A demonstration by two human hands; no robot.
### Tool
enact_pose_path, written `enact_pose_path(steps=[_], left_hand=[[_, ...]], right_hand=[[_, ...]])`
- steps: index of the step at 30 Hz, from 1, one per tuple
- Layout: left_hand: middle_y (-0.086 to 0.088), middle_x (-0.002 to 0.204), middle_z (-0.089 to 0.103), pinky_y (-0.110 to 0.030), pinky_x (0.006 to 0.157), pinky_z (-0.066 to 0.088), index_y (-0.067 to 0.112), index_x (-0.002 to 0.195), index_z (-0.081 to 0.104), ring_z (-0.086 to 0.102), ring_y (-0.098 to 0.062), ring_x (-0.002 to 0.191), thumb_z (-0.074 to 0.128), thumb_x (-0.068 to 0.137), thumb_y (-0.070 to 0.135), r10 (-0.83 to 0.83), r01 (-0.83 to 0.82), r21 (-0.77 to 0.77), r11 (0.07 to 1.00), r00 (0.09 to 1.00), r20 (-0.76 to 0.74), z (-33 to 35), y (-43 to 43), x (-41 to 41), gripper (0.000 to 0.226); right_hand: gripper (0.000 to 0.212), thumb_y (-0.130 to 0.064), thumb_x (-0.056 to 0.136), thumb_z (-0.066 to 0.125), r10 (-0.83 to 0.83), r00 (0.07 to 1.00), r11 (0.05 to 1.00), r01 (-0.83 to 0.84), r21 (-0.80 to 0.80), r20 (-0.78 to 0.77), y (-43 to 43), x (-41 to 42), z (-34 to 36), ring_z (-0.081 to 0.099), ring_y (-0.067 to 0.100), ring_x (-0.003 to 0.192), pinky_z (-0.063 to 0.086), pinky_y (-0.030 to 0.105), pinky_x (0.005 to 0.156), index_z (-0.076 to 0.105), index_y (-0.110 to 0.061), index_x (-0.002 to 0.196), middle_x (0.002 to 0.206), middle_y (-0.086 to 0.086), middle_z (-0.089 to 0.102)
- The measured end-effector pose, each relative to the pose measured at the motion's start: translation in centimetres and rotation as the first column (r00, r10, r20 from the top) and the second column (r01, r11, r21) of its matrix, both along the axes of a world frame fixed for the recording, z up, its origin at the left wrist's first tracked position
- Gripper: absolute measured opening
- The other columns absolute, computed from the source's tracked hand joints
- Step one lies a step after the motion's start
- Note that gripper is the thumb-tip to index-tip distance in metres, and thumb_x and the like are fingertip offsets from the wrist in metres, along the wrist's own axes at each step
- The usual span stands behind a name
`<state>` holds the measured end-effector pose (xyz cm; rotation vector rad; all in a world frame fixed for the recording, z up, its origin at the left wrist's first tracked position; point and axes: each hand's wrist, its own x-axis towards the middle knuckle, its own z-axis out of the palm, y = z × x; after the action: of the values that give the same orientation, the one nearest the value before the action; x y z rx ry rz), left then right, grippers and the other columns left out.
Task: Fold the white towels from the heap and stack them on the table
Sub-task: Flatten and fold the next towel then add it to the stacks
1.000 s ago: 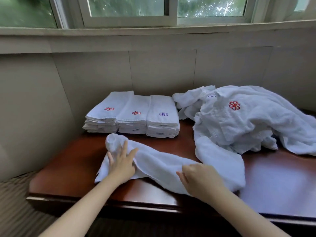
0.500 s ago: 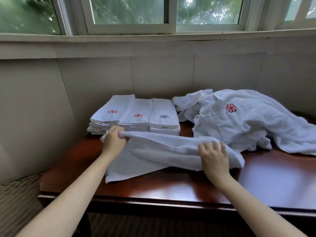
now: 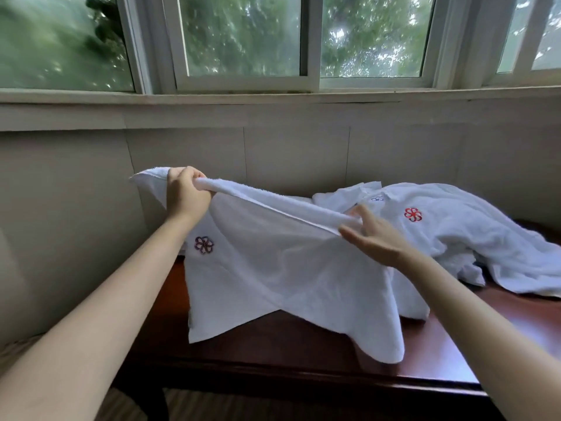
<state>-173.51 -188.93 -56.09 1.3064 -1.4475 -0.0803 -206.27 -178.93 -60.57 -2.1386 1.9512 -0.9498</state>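
A white towel (image 3: 273, 268) with a dark flower emblem hangs in the air above the brown table (image 3: 303, 354). My left hand (image 3: 186, 192) is clenched on its upper left edge, held high. Lower down, my right hand (image 3: 373, 235) pinches the upper right edge between thumb and fingers. The towel's lower corners droop onto the table. The heap of white towels (image 3: 455, 235), one showing a red flower emblem, lies at the back right. The stacks of folded towels are hidden behind the raised towel.
A beige wall and a window sill run right behind the table. The table's front edge is near me. Striped floor shows at the lower left.
Both hands have lifted the towel off the table and spread it out. The raised towel now covers the folded stacks. My view has tilted upward.
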Motion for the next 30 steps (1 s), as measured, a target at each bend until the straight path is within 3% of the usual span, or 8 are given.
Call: enact_pose_path(steps=[2,4,7,13,20,25,27,30], left_hand=[[-0.015,0.126,0.044,-0.02,0.085,0.033,0.005,0.094,0.061,0.049,-0.025,0.11,0.062,0.081,0.006,0.009,-0.009,0.003,1.0,1.0,0.011,-0.1,0.5,0.2,0.013],[-0.014,0.127,0.043,-0.017,0.083,0.032,0.004,0.096,0.061,0.049,-0.024,0.11,0.061,0.081,0.006,0.015,-0.015,0.017,1.0,1.0,0.006,-0.4,0.8,0.3,0.015],[-0.013,0.13,0.042,-0.017,0.083,0.032,0.004,0.098,0.063,0.051,-0.025,0.108,0.064,0.082,0.009,0.009,-0.009,0.056,0.998,1.0,0.003,-0.8,1.4,0.3,0.016],[-0.021,0.13,0.042,-0.021,0.095,0.031,-0.003,0.101,0.062,0.046,-0.029,0.118,0.054,0.085,0.004,0.113,-0.116,-0.051,0.992,0.992,-0.063,0.1,2.8,0.9,0.019],[-0.03,0.131,0.038,-0.028,0.106,0.026,-0.008,0.099,0.058,0.034,-0.038,0.132,0.047,0.084,0.0,0.164,-0.173,-0.363,0.916,0.985,-0.057,3.2,5.2,0.0,0.02],[-0.032,0.127,0.043,-0.03,0.101,0.029,-0.008,0.095,0.056,0.04,-0.041,0.127,0.047,0.089,0.01,0.24,-0.232,-0.582,0.779,0.969,-0.064,6.1,5.9,-0.4,0.022],[-0.032,0.124,0.046,-0.033,0.098,0.031,-0.007,0.092,0.056,0.044,-0.043,0.123,0.049,0.092,0.018,0.266,-0.249,-0.63,0.736,0.961,-0.07,6.8,5.2,-0.5,0.026],[-0.033,0.123,0.048,-0.036,0.1,0.031,-0.004,0.095,0.057,0.044,-0.043,0.121,0.046,0.086,0.022,0.227,-0.178,-0.535,0.826,0.973,0.027,6.6,1.7,-1.4,0.03]], right_hand=[[0.043,-0.052,0.085,0.056,-0.086,0.943,0.996,0.085,-0.015,-0.32,0.0,0.7,-1.1,0.056,0.029,0.087,0.038,0.036,0.066,0.039,-0.019,0.107,0.094,0.003,0.057],[0.027,-0.03,0.089,0.052,-0.187,0.89,0.981,0.148,-0.124,-0.416,0.1,1.6,-1.8,0.056,0.034,0.094,0.033,0.036,0.065,0.041,-0.014,0.107,0.104,0.011,0.058],[0.023,-0.004,0.087,0.04,-0.284,0.915,0.958,0.257,-0.129,-0.287,0.4,1.3,-1.6,0.053,0.036,0.1,0.032,0.036,0.07,0.046,-0.007,0.109,0.113,0.018,0.055],[0.027,0.006,0.079,0.044,-0.498,0.862,0.856,0.474,-0.206,-0.09,2.5,-2.8,1.4,0.055,0.042,0.095,0.039,0.038,0.07,0.054,0.0,0.104,0.102,0.028,0.061],[0.037,0.007,0.08,0.037,-0.4,0.854,0.809,0.5,-0.309,0.332,6.8,-3.8,5.9,0.055,0.039,0.101,0.038,0.033,0.076,0.06,-0.002,0.107,0.107,0.026,0.063],[0.017,-0.012,0.09,0.054,-0.379,0.88,0.705,0.475,-0.527,0.287,9.6,-5.7,10.5,0.059,0.036,0.095,0.036,0.03,0.071,0.067,-0.004,0.098,0.096,0.022,0.067],[0.031,-0.034,0.091,0.061,-0.421,0.873,0.664,0.481,-0.572,0.247,9.3,-7.1,12.0,0.06,0.039,0.09,0.037,0.033,0.07,0.07,-0.005,0.093,0.091,0.022,0.068],[0.042,-0.045,0.089,0.059,-0.565,0.804,0.616,0.561,-0.552,0.186,6.2,-8.6,12.4,0.054,0.043,0.096,0.041,0.04,0.079,0.072,-0.005,0.096,0.096,0.025,0.063]])
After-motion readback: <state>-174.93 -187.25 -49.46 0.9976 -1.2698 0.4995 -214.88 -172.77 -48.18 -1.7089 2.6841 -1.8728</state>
